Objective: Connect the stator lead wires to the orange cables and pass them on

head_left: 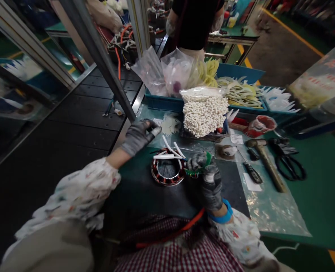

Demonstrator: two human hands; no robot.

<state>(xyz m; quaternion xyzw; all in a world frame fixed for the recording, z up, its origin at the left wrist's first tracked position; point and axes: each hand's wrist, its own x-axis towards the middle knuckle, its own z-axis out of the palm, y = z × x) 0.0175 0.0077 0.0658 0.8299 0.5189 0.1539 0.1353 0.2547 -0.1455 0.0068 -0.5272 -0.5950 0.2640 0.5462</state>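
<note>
Working at: a green desk (306, 200) on a factory floor, with a co-worker in a black top (196, 19) standing beyond it.

Behind our hands: a blue plastic crate (162, 102) with bundled pale leads in it, and a clear bag of small white parts (204, 113) slumped against its front.

Beside us: a wooden-handled hammer (265, 162), a screwdriver (252, 173) and black-handled scissors (290, 166).

Our main piece: a copper-wound motor stator (167, 172) lying flat on a dark mat (156, 200), directly in front of us, with white sleeved leads (167, 150) rising from it.

Right grip: our gloved right hand (205, 177) appears clamped on a green-sleeved lead (208, 159) at the stator's edge.

Left grip: our gloved left hand (137, 138) is just beyond the stator, fingers together; we cannot tell whether they hold anything.

Risk: a hard tug could nick the winding or pull the lead loose, and the slumped bag could spill onto our work.
</note>
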